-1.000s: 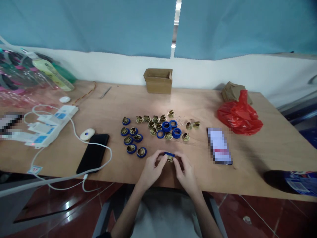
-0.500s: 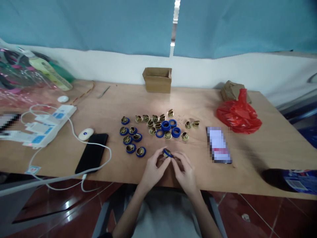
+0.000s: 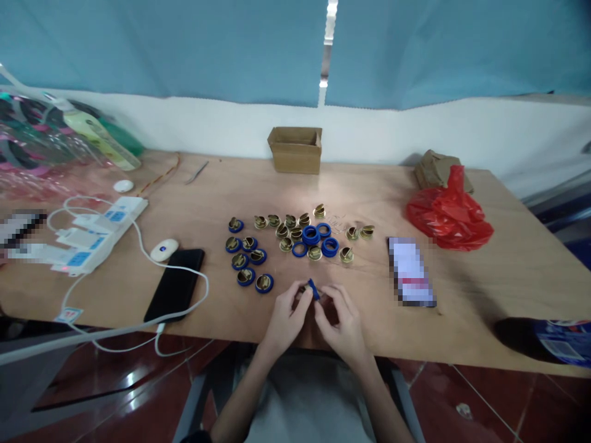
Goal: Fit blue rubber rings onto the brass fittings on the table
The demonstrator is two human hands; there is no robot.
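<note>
Near the table's front edge, my left hand [image 3: 289, 312] pinches a brass piece with a blue ring [image 3: 314, 289], now tilted nearly on edge. From the other side, the fingertips of my right hand [image 3: 340, 317] close on the same piece, partly hiding it. Beyond my hands lie several loose brass pieces [image 3: 286, 244], round with a raised fin on top. Among them are several blue rings [image 3: 330, 247], some stacked. To the left sits a group of brass pieces seated in blue rings [image 3: 264, 283].
A small open cardboard box [image 3: 297, 159] stands at the back. At right are a red plastic bag [image 3: 450, 215], a lit phone [image 3: 410, 271] and a dark bottle [image 3: 545, 340]. A black phone [image 3: 173, 286], white cable and power strip [image 3: 104, 234] occupy the left.
The held piece has turned from lying fairly flat to nearly on edge between my fingers. My right fingers have shifted slightly around it. The view has moved a little.
</note>
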